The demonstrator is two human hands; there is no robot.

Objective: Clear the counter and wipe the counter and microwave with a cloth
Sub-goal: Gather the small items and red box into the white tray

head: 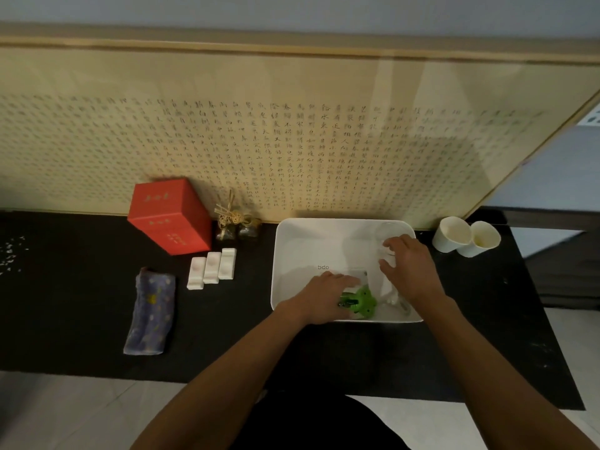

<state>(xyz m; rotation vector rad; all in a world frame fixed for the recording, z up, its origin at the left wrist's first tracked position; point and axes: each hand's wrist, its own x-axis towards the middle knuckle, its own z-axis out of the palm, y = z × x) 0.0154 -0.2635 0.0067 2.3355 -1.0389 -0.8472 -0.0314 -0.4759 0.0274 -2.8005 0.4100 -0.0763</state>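
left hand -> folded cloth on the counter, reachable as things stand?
Probably yes. The left hand is in the white bin over a green item; the cloth lies in the open to its left on the black counter, with nothing between them. The hand may need to let go first.

Bare arms, bare hands

No sleeves, rings or watch show on either forearm; dark clothing (311,427) fills the frame's bottom centre.
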